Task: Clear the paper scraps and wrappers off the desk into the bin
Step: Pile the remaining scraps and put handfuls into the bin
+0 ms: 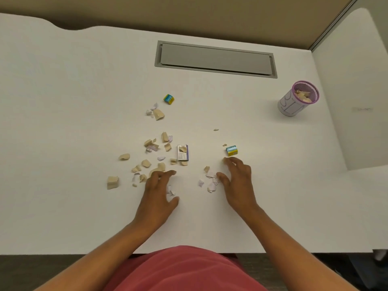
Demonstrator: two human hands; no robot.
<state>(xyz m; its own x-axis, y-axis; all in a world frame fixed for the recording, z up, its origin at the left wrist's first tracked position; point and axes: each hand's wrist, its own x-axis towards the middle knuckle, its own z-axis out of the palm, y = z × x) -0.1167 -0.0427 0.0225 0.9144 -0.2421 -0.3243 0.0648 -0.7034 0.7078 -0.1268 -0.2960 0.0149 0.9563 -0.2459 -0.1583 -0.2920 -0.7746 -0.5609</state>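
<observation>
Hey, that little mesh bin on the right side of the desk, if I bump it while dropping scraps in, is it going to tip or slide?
The bin stands taller than it is wide, so a knock near its rim would probably tip it. It holds only a few paper scraps, so it is likely light and may slide on the smooth desk.

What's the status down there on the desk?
Both hands, left and right, open over paper scraps. Bin far right, partly filled. Nothing in the way.
</observation>
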